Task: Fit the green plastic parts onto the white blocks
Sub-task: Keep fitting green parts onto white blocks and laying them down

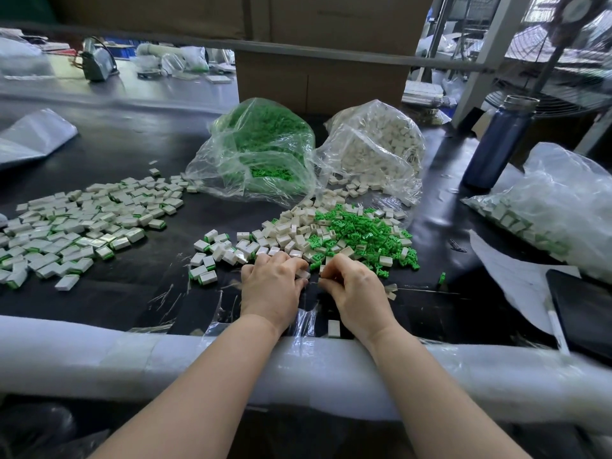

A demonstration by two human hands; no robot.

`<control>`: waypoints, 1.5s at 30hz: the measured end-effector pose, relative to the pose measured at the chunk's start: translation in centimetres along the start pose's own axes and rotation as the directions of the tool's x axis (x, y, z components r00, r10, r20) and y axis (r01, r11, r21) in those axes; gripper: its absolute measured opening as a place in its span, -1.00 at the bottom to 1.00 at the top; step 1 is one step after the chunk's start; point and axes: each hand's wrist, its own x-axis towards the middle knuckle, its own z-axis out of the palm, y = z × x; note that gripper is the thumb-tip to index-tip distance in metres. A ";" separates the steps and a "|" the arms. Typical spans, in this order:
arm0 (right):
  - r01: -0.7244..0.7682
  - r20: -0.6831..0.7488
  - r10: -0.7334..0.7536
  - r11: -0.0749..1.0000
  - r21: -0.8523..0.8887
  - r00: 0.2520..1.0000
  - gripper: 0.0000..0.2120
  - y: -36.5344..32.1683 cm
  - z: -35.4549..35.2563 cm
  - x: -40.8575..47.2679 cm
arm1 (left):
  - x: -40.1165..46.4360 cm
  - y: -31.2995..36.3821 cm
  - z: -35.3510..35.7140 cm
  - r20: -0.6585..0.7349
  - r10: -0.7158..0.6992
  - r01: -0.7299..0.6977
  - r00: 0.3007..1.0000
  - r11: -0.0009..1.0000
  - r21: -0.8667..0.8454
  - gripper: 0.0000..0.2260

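Note:
A mixed heap of loose white blocks [288, 231] and green plastic parts [367, 235] lies on the black table just beyond my hands. My left hand [270, 286] curls its fingers round a white block [303, 273] at the heap's near edge. My right hand [356, 288] is curled beside it and pinches something small; what it holds is hidden by the fingers. The two hands almost touch. A wide spread of white blocks with green parts fitted [82, 223] covers the table to the left.
A clear bag of green parts [261, 144] and a clear bag of white blocks [381, 144] stand behind the heap. A blue bottle [496, 140], another filled bag [559, 207], paper and a dark tablet [586, 309] lie right. A foam-padded rail [165, 362] runs along the near edge.

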 end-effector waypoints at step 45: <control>-0.190 0.073 0.183 0.780 0.596 0.980 -0.79 0.2 -0.6 0.2 | -0.2 -0.1 -1.1 0.159 0.075 0.089 0.984 0.567 -0.819 -0.81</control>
